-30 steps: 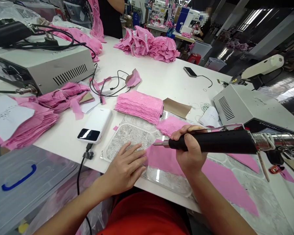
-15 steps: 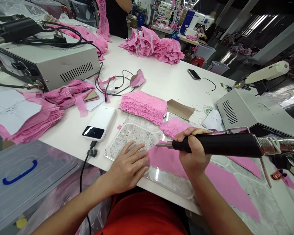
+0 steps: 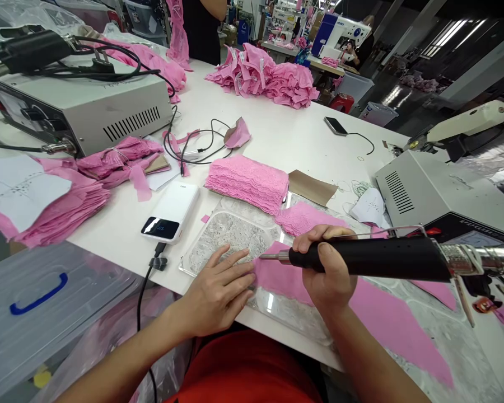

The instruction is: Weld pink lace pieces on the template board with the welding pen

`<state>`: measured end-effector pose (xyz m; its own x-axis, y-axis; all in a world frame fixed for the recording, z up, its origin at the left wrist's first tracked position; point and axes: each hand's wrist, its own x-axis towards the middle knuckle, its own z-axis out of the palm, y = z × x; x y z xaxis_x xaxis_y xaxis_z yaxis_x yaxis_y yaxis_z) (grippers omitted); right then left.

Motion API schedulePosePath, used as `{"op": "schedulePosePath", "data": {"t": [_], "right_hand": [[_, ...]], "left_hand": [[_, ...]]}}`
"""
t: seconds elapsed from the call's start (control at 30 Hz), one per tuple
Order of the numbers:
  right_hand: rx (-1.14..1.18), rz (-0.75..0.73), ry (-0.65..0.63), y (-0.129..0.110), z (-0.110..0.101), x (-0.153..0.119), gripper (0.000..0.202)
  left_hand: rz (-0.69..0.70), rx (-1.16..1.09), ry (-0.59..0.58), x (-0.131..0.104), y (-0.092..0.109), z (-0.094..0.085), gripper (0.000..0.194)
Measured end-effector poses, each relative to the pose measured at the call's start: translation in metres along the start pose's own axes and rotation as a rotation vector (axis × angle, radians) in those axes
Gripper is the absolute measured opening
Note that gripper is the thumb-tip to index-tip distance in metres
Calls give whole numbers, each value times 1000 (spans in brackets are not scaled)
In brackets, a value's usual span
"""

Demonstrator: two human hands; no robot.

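My left hand [image 3: 220, 291] lies flat with its fingers apart, its fingertips at the left end of a pink fabric piece [image 3: 399, 319]. My right hand [image 3: 330, 268] is wrapped round the black handle of a tool [image 3: 386, 258]. The tool's thin metal tip points left and meets the fabric's upper left edge, close to my left fingertips. Under the fabric is a clear patterned mat [image 3: 231, 229]. A smaller lace-textured pink piece [image 3: 308, 217] lies just above my right hand, beside a neat stack of pink lace pieces [image 3: 247, 182].
A white power bank [image 3: 172, 212] with a cable lies left of the mat. Grey machine boxes stand at left [image 3: 109, 106] and right [image 3: 445, 190]. Further back are pink fabric heaps [image 3: 262, 78], a phone [image 3: 335, 126] and a person in black [image 3: 201, 28]. A lidded bin [image 3: 50, 313] sits lower left.
My right hand and the tool have moved slightly left and down, so the tip sits nearer my left fingertips. My left hand has hardly moved.
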<state>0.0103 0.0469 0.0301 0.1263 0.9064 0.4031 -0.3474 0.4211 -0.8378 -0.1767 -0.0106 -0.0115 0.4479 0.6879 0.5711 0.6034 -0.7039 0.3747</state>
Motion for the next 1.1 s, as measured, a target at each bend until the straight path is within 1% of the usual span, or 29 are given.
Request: {"op": "schedulePosePath", "data": {"t": [0.2,0.27,0.33,0.43,0.53,0.63,0.7,0.8,0.87,0.97,1.1], "right_hand": [[-7,21,14,1,2,0,10],[7,20,40,-4,2,2,11],[19,12,84,-14,-1,6,12],[17,-19,153,-38,-18,16,16],[-41,-79,211,-66,-51,26,22],[-125,-129,305,-86,-90,32,22],[-145,-141,379,-89,-112,32,18],[-112,-144,446,-84,-132,31,16],[-84,-139,450,-78,-139,29,16],[-51,-138,442,-72,-146,27,18],[3,-124,443,-69,-152,25,19]], "left_hand": [[3,-12,18,-3,-2,3,22],[0,-17,47,-5,-3,3,23],[-12,-18,89,-6,-5,3,26],[-23,1,150,-6,-6,3,29],[6,25,168,4,3,10,30],[79,2,123,22,28,26,29],[133,-29,68,37,50,41,27],[203,-29,-41,59,80,69,25],[231,1,-134,70,94,86,27],[241,71,-230,83,101,105,32],[238,183,-299,91,98,119,38]]}}
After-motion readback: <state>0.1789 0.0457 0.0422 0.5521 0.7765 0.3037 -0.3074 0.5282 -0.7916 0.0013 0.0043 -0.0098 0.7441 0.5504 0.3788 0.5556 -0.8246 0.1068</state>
